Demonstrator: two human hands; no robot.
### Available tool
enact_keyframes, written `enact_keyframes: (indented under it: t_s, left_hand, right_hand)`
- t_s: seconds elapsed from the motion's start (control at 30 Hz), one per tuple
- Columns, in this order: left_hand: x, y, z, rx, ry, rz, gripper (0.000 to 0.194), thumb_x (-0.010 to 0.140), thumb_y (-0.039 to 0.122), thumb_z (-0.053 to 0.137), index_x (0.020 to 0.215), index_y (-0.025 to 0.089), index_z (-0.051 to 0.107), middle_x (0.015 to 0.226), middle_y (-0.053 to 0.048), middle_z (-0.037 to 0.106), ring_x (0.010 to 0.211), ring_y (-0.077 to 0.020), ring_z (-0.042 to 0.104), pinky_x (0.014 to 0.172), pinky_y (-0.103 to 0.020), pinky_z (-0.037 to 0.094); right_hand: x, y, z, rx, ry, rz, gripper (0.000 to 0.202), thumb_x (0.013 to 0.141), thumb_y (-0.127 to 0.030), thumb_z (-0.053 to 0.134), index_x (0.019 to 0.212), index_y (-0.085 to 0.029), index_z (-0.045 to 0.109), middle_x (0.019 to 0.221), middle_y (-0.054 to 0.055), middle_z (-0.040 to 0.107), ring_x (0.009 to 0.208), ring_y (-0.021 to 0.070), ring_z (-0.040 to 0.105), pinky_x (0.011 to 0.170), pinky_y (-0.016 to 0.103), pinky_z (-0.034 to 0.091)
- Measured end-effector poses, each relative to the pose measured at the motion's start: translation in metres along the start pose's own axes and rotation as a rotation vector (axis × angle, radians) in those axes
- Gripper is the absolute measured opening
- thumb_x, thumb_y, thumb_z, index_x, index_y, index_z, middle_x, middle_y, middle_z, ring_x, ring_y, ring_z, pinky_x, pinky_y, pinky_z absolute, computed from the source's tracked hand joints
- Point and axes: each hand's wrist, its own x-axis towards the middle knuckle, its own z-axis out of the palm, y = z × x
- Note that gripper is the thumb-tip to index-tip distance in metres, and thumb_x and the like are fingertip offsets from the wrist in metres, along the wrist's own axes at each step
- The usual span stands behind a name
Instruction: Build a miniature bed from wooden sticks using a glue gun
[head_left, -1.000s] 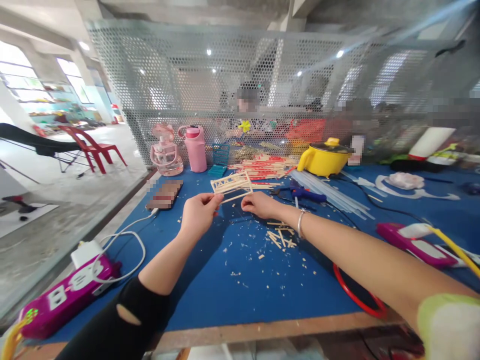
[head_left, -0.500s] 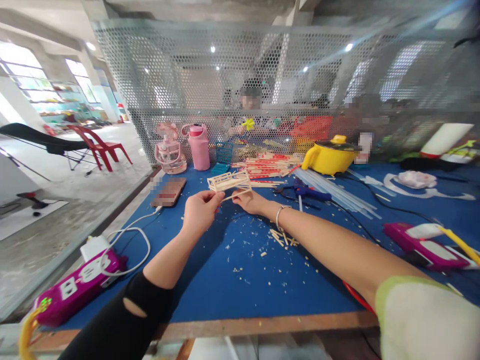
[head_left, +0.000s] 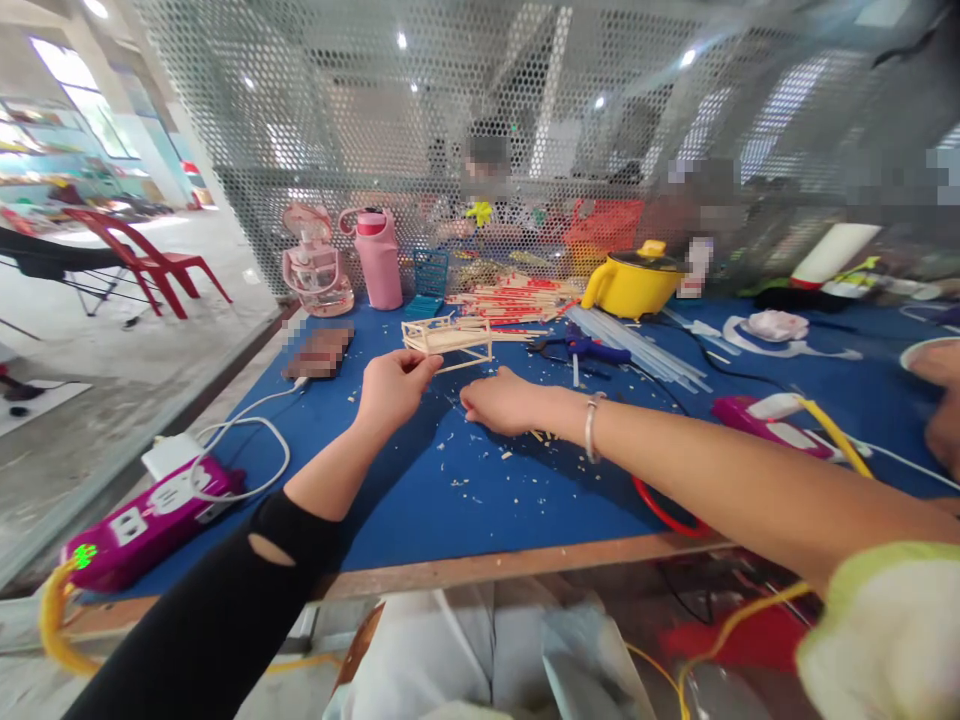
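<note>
Pinching the stick frame by its edge, likely for steadiness, is the left hand. The right hand curls its fingers; empty or not, I can't tell.

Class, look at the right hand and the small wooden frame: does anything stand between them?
Nothing visible does. The left hand holds the small wooden frame, and only blue tabletop shows in the gap between it and the right hand.
</note>
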Motion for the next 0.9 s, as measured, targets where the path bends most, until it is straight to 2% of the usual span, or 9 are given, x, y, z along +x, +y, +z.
enact_keyframes:
  t_s: [0.13, 0.23, 0.4, 0.53, 0.67, 0.73, 0.8, 0.87, 0.9]
  left_hand:
    - [-0.009, 0.001, 0.003, 0.064, -0.081, 0.004, 0.036, 0.071, 0.052, 0.062, 0.069, 0.016, 0.068, 0.053, 0.001, 0.057, 0.050, -0.0120, 0.047, 0.050, -0.025, 0.031]
    - [-0.018, -0.001, 0.005, 0.133, -0.171, -0.003, 0.031, 0.068, 0.047, 0.065, 0.066, 0.017, 0.070, 0.053, 0.001, 0.059, 0.050, -0.0124, 0.047, 0.051, -0.025, 0.031]
    - [-0.026, -0.006, 0.002, 0.232, -0.298, -0.009, 0.024, 0.070, 0.042, 0.064, 0.067, 0.020, 0.073, 0.058, -0.001, 0.066, 0.053, -0.0152, 0.051, 0.053, -0.026, 0.033]
    - [-0.032, -0.009, -0.009, 0.317, -0.363, 0.008, 0.022, 0.074, 0.039, 0.060, 0.071, 0.022, 0.073, 0.070, -0.002, 0.071, 0.063, -0.0187, 0.059, 0.061, -0.028, 0.039]
    - [-0.041, -0.013, -0.019, 0.498, -0.322, 0.078, 0.026, 0.079, 0.042, 0.057, 0.087, 0.022, 0.070, 0.082, -0.005, 0.070, 0.073, -0.0211, 0.061, 0.068, -0.031, 0.043]
    - [-0.047, -0.014, -0.021, 0.545, -0.254, 0.080, 0.041, 0.076, 0.048, 0.059, 0.106, 0.020, 0.062, 0.089, -0.006, 0.067, 0.074, -0.0213, 0.060, 0.068, -0.033, 0.045]
    - [-0.050, -0.011, -0.020, 0.543, -0.128, 0.108, 0.057, 0.074, 0.052, 0.062, 0.119, 0.018, 0.050, 0.101, -0.009, 0.063, 0.080, -0.0217, 0.059, 0.070, -0.034, 0.048]
    - [-0.048, -0.005, -0.017, 0.539, -0.019, 0.230, 0.062, 0.075, 0.050, 0.062, 0.125, 0.018, 0.042, 0.117, -0.013, 0.056, 0.097, -0.0244, 0.057, 0.080, -0.038, 0.048]
    - [-0.046, 0.000, -0.015, 0.549, -0.012, 0.315, 0.061, 0.076, 0.048, 0.062, 0.125, 0.019, 0.042, 0.124, -0.014, 0.052, 0.108, -0.0264, 0.053, 0.087, -0.041, 0.046]
  right_hand:
    - [-0.047, -0.012, 0.007, 0.065, 0.017, -0.041, 0.014, 0.088, -0.030, 0.052, 0.084, -0.019, 0.060, 0.094, 0.006, 0.069, 0.088, 0.0220, 0.063, 0.081, 0.037, 0.036]
    - [-0.068, -0.014, 0.015, 0.140, 0.060, -0.036, 0.013, 0.088, -0.029, 0.051, 0.084, -0.019, 0.058, 0.093, 0.005, 0.068, 0.086, 0.0198, 0.061, 0.079, 0.034, 0.033]
    - [-0.080, -0.011, 0.028, 0.253, 0.185, -0.082, 0.012, 0.090, -0.027, 0.050, 0.084, -0.018, 0.057, 0.090, 0.004, 0.067, 0.085, 0.0182, 0.059, 0.081, 0.034, 0.032]
    - [-0.084, -0.009, 0.034, 0.253, 0.211, -0.102, 0.018, 0.093, -0.025, 0.045, 0.086, -0.017, 0.059, 0.089, 0.005, 0.067, 0.085, 0.0182, 0.059, 0.083, 0.036, 0.033]
    - [-0.087, -0.005, 0.033, 0.370, 0.207, -0.045, 0.009, 0.088, -0.026, 0.054, 0.093, -0.019, 0.058, 0.089, 0.004, 0.066, 0.084, 0.0177, 0.059, 0.078, 0.032, 0.037]
    - [-0.088, -0.001, 0.031, 0.468, 0.189, 0.026, 0.013, 0.083, -0.029, 0.062, 0.092, -0.021, 0.056, 0.084, 0.001, 0.065, 0.077, 0.0160, 0.058, 0.069, 0.027, 0.038]
    - [-0.089, 0.003, 0.029, 0.509, 0.179, 0.089, 0.018, 0.078, -0.031, 0.067, 0.088, -0.022, 0.056, 0.082, 0.000, 0.063, 0.073, 0.0155, 0.057, 0.063, 0.026, 0.038]
    - [-0.089, 0.006, 0.028, 0.492, 0.159, 0.095, 0.015, 0.078, -0.033, 0.066, 0.080, -0.021, 0.058, 0.082, 0.001, 0.064, 0.074, 0.0160, 0.058, 0.064, 0.026, 0.039]
    - [-0.088, 0.007, 0.028, 0.474, 0.145, 0.076, 0.014, 0.080, -0.034, 0.064, 0.076, -0.021, 0.059, 0.081, 0.002, 0.064, 0.075, 0.0163, 0.058, 0.065, 0.026, 0.039]
